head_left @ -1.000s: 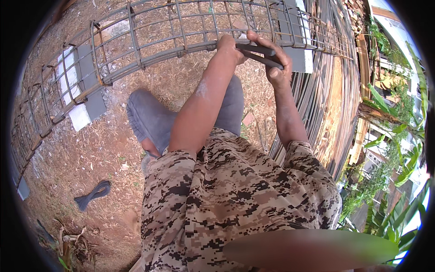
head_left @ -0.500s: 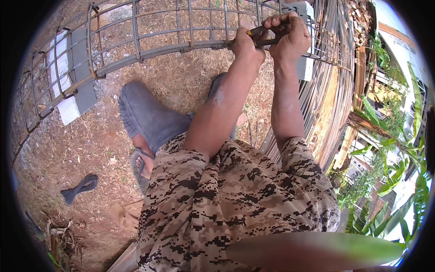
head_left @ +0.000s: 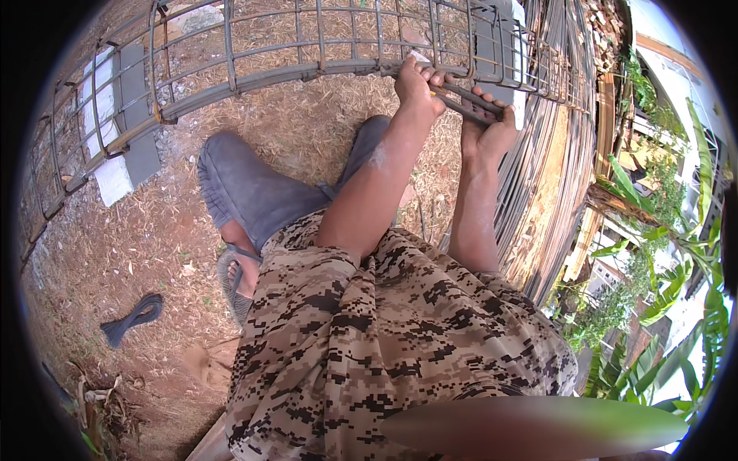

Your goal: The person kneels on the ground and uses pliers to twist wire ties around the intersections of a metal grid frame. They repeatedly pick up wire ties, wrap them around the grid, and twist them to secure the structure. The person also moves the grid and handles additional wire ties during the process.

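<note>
Both forearms reach up and forward from the lap to a rebar cage (head_left: 307, 46) that lies on its side across the dirt ground (head_left: 115, 246). The left hand (head_left: 419, 81) is fisted, knuckles up, around the near end of a dark pliers-like tool (head_left: 469, 104) held against the cage's lower long bar. The right hand (head_left: 488, 127) sits just beside it, palm toward the tool, fingers wrapped over its other end, wrist bent back. The tool lies slanted between the two hands, right at the cage's edge, near a grey concrete block (head_left: 496, 38) under the cage. Grey trousers (head_left: 254, 192) and a sandalled foot (head_left: 234, 276) show below; a loose dark sandal (head_left: 132, 319) lies well apart to the left.
</note>
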